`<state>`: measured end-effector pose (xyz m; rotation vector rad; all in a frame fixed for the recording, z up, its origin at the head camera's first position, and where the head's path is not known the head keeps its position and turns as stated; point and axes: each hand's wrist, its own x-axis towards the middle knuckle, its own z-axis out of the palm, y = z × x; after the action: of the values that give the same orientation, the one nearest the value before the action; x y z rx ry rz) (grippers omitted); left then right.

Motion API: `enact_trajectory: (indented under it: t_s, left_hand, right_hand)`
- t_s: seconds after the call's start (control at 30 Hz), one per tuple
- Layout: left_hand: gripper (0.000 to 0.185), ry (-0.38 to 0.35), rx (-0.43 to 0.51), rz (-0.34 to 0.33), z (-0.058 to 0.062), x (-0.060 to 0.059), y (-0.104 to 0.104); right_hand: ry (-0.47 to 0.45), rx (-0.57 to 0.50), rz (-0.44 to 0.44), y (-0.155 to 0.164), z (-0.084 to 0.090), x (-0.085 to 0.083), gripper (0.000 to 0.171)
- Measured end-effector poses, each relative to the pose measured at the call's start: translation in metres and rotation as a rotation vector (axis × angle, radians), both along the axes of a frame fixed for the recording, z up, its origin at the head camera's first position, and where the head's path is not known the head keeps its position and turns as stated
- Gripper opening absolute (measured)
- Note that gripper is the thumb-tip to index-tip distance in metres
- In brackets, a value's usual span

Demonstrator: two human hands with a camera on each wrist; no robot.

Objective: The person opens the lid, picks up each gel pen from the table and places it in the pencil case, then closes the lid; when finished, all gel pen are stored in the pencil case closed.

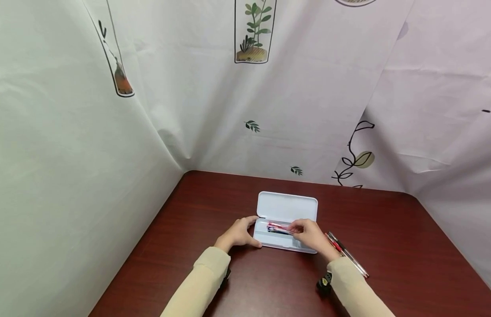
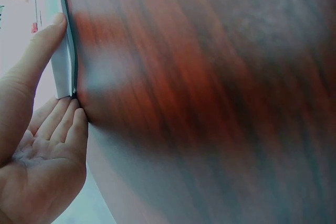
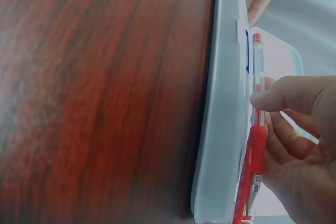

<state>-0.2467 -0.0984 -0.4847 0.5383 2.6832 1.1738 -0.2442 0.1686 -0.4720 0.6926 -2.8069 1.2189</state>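
Observation:
A white pencil case [image 1: 287, 207] lies with its lid raised on the dark red table. My left hand [image 1: 241, 232] holds its left end, thumb [image 2: 50, 40] on the front edge and fingers by the far corner. Over the case, my right hand [image 1: 308, 233] pinches a red pen [image 3: 258, 114] with a clear barrel between thumb and fingers. Another red pen [image 3: 241, 192] shows just beneath it in the right wrist view. Several red and blue pens [image 1: 274, 227] lie inside the tray, partly covered by the right hand.
Red and black clear-barreled pens [image 1: 348, 255] lie on the table [image 1: 392, 237] right of the case, beside my right forearm. Patterned white cloth [image 1: 213, 97] hangs behind the table and along its sides.

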Motion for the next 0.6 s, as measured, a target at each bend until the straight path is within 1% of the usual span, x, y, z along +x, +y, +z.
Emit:
enact_trajectory:
  t_s: [0.1, 0.23, 0.47, 0.6]
  left_hand:
    - [0.092, -0.005, 0.005, -0.002, 0.001, 0.001, 0.000]
    - [0.091, -0.009, 0.011, -0.004, 0.001, 0.001, 0.000]
    - [0.091, -0.004, 0.006, 0.004, 0.001, 0.001, 0.000]
    - [0.092, -0.005, 0.000, 0.001, 0.001, 0.001, 0.000]
  right_hand:
    - [0.023, -0.001, 0.010, -0.003, 0.000, -0.001, 0.017]
    - [0.021, -0.008, -0.012, -0.006, -0.001, -0.001, 0.018]
    - [-0.003, 0.016, -0.104, -0.014, 0.003, 0.001, 0.019]
    - [0.010, 0.009, -0.170, -0.010, 0.008, 0.001, 0.018]
